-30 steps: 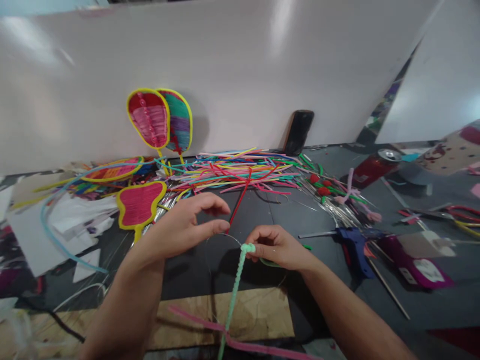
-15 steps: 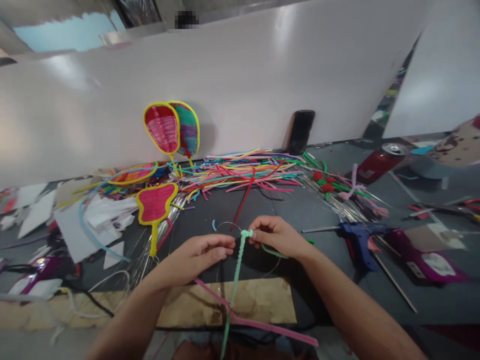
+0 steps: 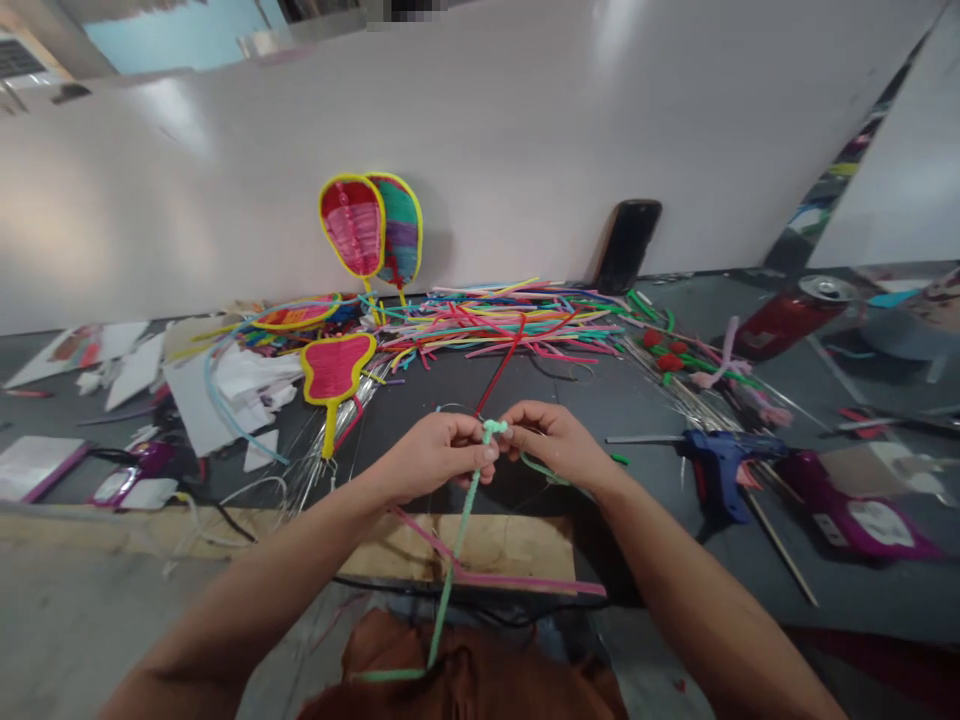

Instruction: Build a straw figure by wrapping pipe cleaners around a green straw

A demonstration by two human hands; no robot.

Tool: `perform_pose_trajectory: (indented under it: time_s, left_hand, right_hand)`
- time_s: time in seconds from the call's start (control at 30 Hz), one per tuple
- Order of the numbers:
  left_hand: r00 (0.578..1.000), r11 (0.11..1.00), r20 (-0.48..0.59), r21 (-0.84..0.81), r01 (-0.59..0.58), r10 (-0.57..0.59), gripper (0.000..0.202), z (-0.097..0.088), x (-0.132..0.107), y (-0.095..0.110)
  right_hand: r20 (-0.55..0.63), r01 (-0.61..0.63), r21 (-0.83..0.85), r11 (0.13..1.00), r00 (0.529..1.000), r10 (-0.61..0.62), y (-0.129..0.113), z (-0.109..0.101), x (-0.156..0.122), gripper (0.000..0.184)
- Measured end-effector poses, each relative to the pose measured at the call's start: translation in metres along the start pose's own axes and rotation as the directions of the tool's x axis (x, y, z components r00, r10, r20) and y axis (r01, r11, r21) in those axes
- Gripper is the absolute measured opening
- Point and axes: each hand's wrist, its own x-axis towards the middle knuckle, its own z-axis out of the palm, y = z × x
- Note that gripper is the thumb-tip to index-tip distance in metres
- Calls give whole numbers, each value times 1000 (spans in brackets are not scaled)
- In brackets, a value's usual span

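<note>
A mint-green pipe cleaner [image 3: 464,522], twisted along its upper part, runs from my fingers down toward my lap. My left hand [image 3: 435,455] pinches it just below its bent top. On the right of that bend, the thumb and fingertips of my right hand [image 3: 559,445] are closed on the short curled end. A loose green length trails under the right palm. Lower down, a pink pipe cleaner [image 3: 525,580] crosses the green one. Beyond my hands, a red pipe cleaner [image 3: 504,368] slants across the dark table.
Many coloured pipe cleaners [image 3: 495,325] lie in a heap at the back. Finished paddle shapes [image 3: 352,225] stand left, near a pink one with yellow edging [image 3: 339,365]. A phone [image 3: 628,245] leans on the partition. Rightward are a blue glue gun [image 3: 720,465] and a red can [image 3: 791,315].
My left hand has moved in from beside the green pipe cleaner and closed on it. The right hand keeps its pinch. The view has shifted, so the table things appear farther right and higher.
</note>
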Motion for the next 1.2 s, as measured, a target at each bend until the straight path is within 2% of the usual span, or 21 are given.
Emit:
perform_pose_trajectory:
  time_s: [0.2, 0.4, 0.5, 0.63, 0.73, 0.83, 0.97, 1.03, 1.1, 1.2]
  left_hand:
    - [997, 971, -43, 234, -57, 69, 19, -7, -2, 18]
    - [984, 872, -117, 486, -62, 135, 18, -16, 8, 20]
    - [984, 877, -121, 477, -58, 131, 18, -18, 14, 18]
    - [989, 928, -82, 363, -88, 126, 19, -18, 21, 13]
    - [989, 919, -62, 382, -99, 132, 24, -19, 22, 12]
    - [983, 825, -61, 554, -112, 174, 29, -23, 15, 18]
    - [955, 599, -131, 799, -58, 268, 24, -32, 0, 31]
    - [931, 532, -87, 838, -124, 354, 21, -38, -1, 34]
    - [915, 520, 35, 813, -260, 402, 28, -43, 4, 32]
    - [922, 623, 236, 682, -383, 308, 48, -51, 17, 24]
  right_hand:
    - [8, 34, 63, 997, 999, -35, 3, 0, -2, 25]
    - [-4, -36, 344, 938, 999, 40, 14, -8, 3, 29]
    - [-32, -39, 396, 917, 998, 56, 18, -12, 5, 30]
    - [-54, -12, 351, 936, 998, 33, 21, -12, 8, 30]
    - [-47, -30, 327, 944, 998, 48, 21, -11, 8, 29]
    - [-54, -66, 312, 948, 995, 88, 20, -10, 8, 27]
    - [-46, -94, 263, 960, 993, 110, 22, -8, 8, 27]
    - [-26, -115, 247, 962, 992, 125, 24, -7, 9, 27]
    - [-6, -130, 243, 961, 991, 136, 26, -6, 9, 27]
    - [15, -136, 256, 957, 990, 137, 27, -6, 9, 27]
